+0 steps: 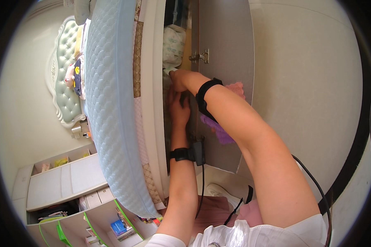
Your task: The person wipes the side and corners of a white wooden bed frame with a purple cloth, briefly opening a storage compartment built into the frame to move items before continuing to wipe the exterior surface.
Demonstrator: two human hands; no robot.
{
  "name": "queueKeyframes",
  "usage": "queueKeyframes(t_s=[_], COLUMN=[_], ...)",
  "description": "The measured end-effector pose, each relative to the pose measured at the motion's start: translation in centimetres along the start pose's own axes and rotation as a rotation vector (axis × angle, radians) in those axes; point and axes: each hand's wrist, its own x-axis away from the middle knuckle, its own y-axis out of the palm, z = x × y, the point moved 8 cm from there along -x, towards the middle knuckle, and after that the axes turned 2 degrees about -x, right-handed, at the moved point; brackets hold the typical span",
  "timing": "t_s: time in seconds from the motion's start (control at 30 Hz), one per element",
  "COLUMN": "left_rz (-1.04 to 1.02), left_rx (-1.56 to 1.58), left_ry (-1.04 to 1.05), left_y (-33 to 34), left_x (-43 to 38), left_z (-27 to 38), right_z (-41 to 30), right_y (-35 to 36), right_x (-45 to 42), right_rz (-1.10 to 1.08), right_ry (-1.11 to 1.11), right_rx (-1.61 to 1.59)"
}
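Both my hands reach into an open storage compartment in the side of a bed base. My right hand is bent over, its fingertips closed at a small white piece of wrapping. Just beyond it sits a white plastic-wrapped package with green print. My left hand lies lower in the compartment, in shadow, close beneath the right one. Its fingers are partly hidden, and whether they hold anything does not show. A grey cabinet door with a metal hinge hangs open to the right.
A dark object fills the compartment's far end. Orange cloth and purple cloth lie against the door, partly behind my right arm. A light-blue quilted mattress runs along the left. Black cables trail from my wrist straps.
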Motion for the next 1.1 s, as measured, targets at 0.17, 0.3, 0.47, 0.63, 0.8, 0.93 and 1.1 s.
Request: queueKeyframes(t_s=[0.17, 0.3, 0.47, 0.63, 0.8, 0.93, 1.1], left_rz=[-0.091, -0.072, 0.027, 0.021, -0.158, -0.105, -0.111], left_rx=[-0.085, -0.130, -0.143, -0.147, 0.221, 0.125, 0.125], left_ry=[0.008, 0.045, 0.015, 0.016, -0.411, -0.604, -0.831], left_y=[1.5, 2.2, 3.4, 2.0, 0.8, 0.7, 2.2], left_x=[0.0, 0.0, -2.7, -0.2, 8.1, 13.4, 16.1], left_z=[1.7, -3.6, -2.5, -1.1, -0.5, -0.6, -4.4], right_z=[2.9, 1.6, 2.6, 0.6, 0.3, -0.3, -0.2], right_y=[0.7, 2.3, 1.7, -1.8, -5.2, -5.8, 0.4], right_x=[-1.7, -2.4, -1.9, 2.0, 7.6, 14.0, 22.4], right_rz=[-0.103, 0.145, 0.130, 0.063, 0.045, 0.080, 0.365], right_ry=[0.032, 0.053, 0.138, -0.086, -0.155, -0.157, -0.386], right_rx=[0.084, -0.043, -0.057, 0.052, -0.087, -0.121, 0.237])
